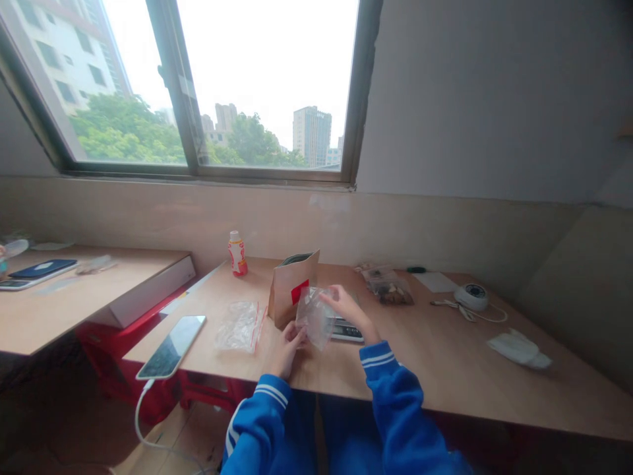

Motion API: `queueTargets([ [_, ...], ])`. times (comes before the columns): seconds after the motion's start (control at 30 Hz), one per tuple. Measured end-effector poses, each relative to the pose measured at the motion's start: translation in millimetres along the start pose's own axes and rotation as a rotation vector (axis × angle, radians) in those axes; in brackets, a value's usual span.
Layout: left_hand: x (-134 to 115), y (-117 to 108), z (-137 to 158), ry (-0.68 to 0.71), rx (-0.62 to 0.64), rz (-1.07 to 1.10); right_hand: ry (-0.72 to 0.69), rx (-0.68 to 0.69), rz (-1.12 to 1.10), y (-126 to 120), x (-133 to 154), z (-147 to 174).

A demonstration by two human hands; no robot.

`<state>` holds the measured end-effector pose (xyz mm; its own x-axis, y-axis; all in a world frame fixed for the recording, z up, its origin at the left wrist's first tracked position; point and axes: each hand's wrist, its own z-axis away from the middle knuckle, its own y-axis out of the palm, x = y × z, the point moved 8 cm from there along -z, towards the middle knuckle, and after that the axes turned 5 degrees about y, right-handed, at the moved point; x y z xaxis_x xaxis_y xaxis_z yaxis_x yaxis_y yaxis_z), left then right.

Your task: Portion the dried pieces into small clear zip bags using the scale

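Note:
Between my two hands is a clear plastic bag [316,322], held up over the near middle of the table. My left hand [288,346] pinches its lower left side. At its upper right edge, the fingers of my right hand [349,309] are closed on the plastic. Just behind the bag stands a brown paper pouch [285,290] with a red label, its top open. A digital scale [347,330] lies under and behind my right hand, partly hidden. Left of my hands, a stack of clear zip bags [238,326] with red seal lines rests on the wood.
A phone [173,346] with a white cable overhangs the front left edge. A drink bottle [238,256] stands at the back. Filled bags [388,287], a white dome camera [471,297] and a crumpled white wrapper [519,348] are on the right. Another table [74,290] stands left.

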<state>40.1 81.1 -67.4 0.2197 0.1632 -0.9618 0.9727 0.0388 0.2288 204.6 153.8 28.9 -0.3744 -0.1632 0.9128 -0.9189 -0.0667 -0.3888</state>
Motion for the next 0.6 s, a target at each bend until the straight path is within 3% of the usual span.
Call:
queueTargets([
  [0.1,2,1,1,-0.030,0.009,0.018,0.045,0.028,-0.133,0,-23,4],
  [0.3,6,4,4,-0.028,0.046,0.060,0.054,-0.159,-0.363,-28,-27,4],
  [0.43,1,5,6,-0.035,0.074,0.112,-0.014,-0.165,-0.303,-31,-26,13],
  [0.6,-27,15,7,-0.024,0.058,0.007,-0.053,-0.105,-0.174,-14,-23,27],
])
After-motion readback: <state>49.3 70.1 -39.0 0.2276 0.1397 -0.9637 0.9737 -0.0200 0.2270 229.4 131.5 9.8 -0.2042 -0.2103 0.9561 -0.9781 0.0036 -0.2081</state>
